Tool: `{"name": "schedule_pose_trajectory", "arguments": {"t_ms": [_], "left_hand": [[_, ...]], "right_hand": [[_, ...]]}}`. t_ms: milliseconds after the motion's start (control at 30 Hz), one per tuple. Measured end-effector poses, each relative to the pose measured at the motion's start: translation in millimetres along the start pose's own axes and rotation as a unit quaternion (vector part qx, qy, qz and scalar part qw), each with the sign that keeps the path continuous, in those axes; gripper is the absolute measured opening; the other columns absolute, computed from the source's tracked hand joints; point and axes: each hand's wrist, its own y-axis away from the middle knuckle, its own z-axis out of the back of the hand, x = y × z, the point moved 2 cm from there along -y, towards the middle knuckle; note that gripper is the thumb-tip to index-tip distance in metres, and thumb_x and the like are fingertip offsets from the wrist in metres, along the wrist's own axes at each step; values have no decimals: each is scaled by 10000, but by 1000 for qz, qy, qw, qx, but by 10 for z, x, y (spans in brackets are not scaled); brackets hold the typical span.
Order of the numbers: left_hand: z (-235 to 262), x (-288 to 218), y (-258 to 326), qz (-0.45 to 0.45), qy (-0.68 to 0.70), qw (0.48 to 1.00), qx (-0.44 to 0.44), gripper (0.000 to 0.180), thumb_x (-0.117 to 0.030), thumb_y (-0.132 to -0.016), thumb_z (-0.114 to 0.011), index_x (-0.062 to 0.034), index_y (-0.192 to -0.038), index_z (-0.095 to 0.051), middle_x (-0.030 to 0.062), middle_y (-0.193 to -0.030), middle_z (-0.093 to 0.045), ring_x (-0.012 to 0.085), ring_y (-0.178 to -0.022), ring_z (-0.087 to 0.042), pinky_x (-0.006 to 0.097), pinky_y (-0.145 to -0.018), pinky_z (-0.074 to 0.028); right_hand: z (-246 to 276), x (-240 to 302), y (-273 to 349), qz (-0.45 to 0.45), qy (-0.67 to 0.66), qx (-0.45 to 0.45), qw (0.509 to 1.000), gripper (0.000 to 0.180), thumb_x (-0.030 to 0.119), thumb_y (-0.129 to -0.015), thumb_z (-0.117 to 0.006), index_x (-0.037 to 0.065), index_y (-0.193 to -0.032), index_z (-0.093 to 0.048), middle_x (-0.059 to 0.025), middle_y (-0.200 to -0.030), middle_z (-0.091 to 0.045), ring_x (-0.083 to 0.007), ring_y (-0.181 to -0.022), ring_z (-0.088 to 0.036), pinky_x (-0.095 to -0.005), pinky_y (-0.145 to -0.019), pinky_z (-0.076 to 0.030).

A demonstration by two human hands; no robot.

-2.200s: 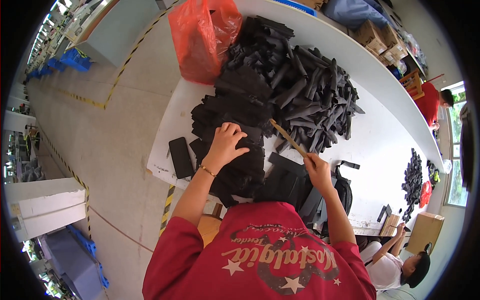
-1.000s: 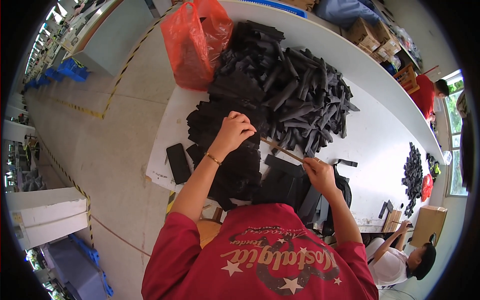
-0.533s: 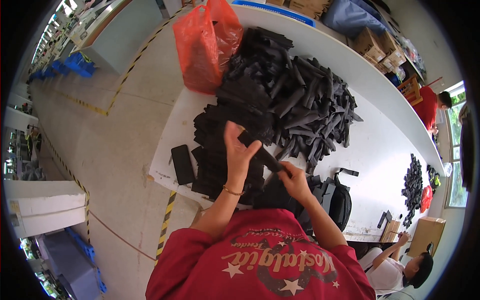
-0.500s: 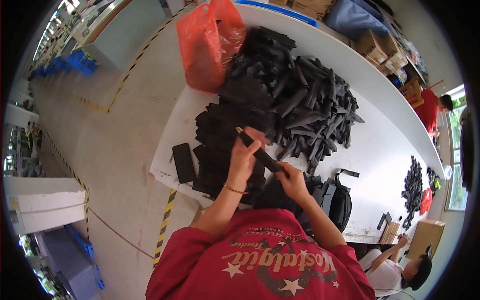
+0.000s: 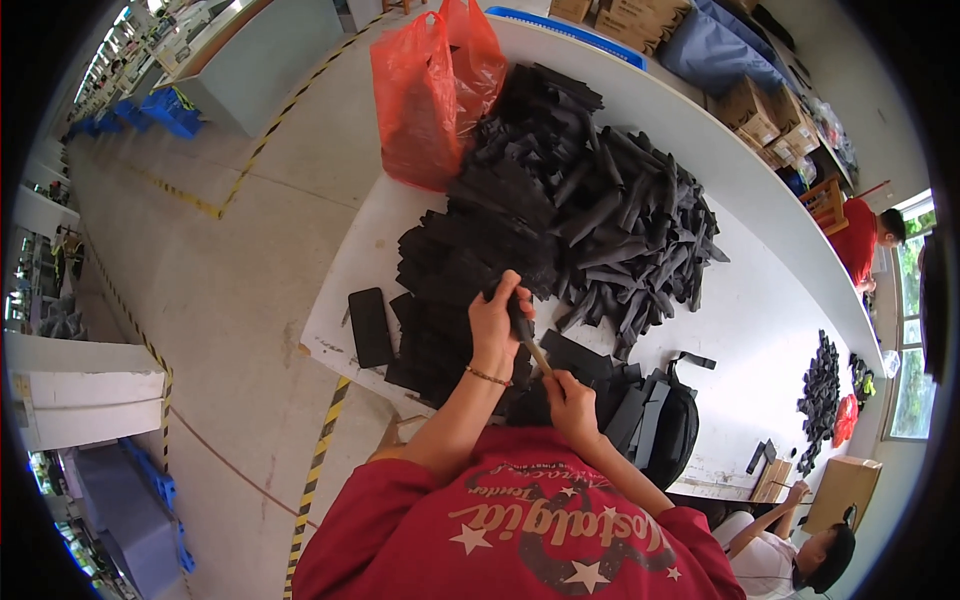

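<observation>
My left hand [image 5: 496, 325] is closed round a narrow black fabric strip [image 5: 519, 320], which looks like a tube. A thin tan stick [image 5: 538, 356] runs from the lower end of the strip to my right hand [image 5: 573, 405], whose fingers are wrapped round it. How far the stick reaches inside the strip is hidden. Flat black fabric pieces [image 5: 435, 335] lie stacked beside and under my left hand. Beyond both hands, a large heap of rolled black strips [image 5: 640, 220] spreads over the white table [image 5: 340, 270].
A black phone [image 5: 371, 328] lies near the table's left edge. A red plastic bag [image 5: 415, 120] stands at the far left corner. To the right of my right hand sits a black backpack [image 5: 675, 425]. Two other people are at the right, one in white [image 5: 765, 555], one in red [image 5: 855, 240].
The black strip has slid and bunched up into my left hand, exposing the tan stick beside my right hand. Before, the strip covered most of the stick, with a tan tip showing at its upper end.
</observation>
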Motion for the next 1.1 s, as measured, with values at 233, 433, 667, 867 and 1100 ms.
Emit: {"name": "schedule_pose_trajectory", "arguments": {"t_ms": [233, 433, 667, 867, 1100], "left_hand": [[119, -224, -266, -32, -1, 999, 23, 192, -219, -888, -673, -36, -888, -612, -5, -554, -508, 62, -364, -357, 216, -351, -234], [-39, 276, -174, 76, 132, 988, 39, 209, -254, -893, -670, -63, -906, -586, -11, -590, -506, 47, -418, -381, 197, -395, -277], [-220, 171, 21, 45, -50, 995, 74, 245, -242, -905, -646, -37, -1028, -596, 42, -785, -613, 100, -586, -551, 209, -537, -427], [-357, 43, 395, 90, -386, 814, 425, 330, -321, -963, -527, 2, -1001, -583, 19, -686, -566, 96, -537, -554, 244, -514, -444], [-145, 542, 853, 23, -392, 850, 351, 377, -316, -1017, -396, -20, -813, -512, 7, -609, -478, 96, -444, -459, 231, -464, -406]], "right_hand": [[638, -28, 566, -57, 30, 103, 993, 159, 155, -857, -660, 13, -851, -589, -182, -634, -578, -336, -560, -609, -395, -504, -454], [614, 59, 179, -27, 10, -54, 998, 167, 124, -798, -741, 34, -825, -603, -67, -582, -529, -135, -464, -495, -271, -456, -386], [398, 330, -627, 9, -138, -52, 989, 96, 45, -855, -654, -19, -924, -633, -39, -735, -529, -116, -653, -479, -251, -596, -388], [563, 313, -828, 79, -87, -67, 991, 71, 51, -858, -636, -19, -860, -622, -49, -730, -550, -112, -668, -492, -255, -600, -392], [861, 364, -1185, -12, -197, -239, 951, 202, 164, -947, -583, 11, -815, -578, 54, -646, -456, -41, -611, -392, -221, -537, -323]]}}
